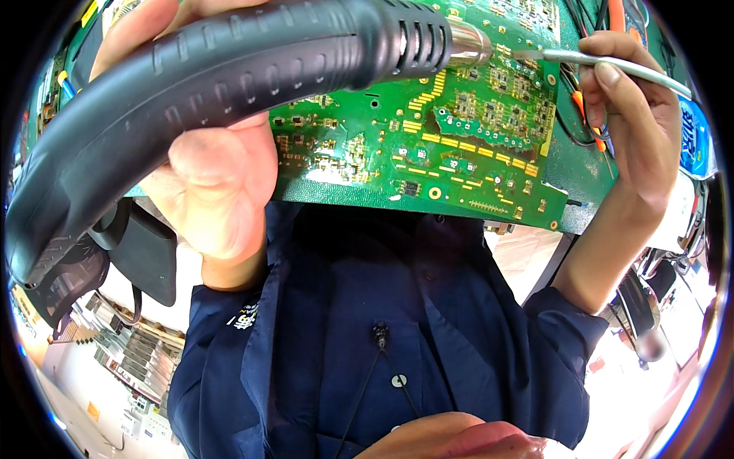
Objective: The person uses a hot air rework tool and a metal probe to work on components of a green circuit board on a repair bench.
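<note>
My left hand (222, 172) is wrapped round the thick black handle of a hot air gun (252, 65). The gun crosses the upper left, and its metal nozzle (470, 43) is over a green circuit board (375, 145). Between the thumb and fingers of my right hand (631, 99) is a slim silver hand tool (627, 67) with a narrow tip. Its tip is at the board's components, just right of the nozzle; whether it touches them I cannot tell. Small chips and gold pads cover the board, and a ragged-edged patch (482, 128) lies right of its middle.
The board lies on a green work mat (577, 164). Dark cables and orange-handled tools (579, 103) lie on its right, beside a blue-and-white package (694, 141). Black chair-like furniture (141, 252) stands below left, past the table edge.
</note>
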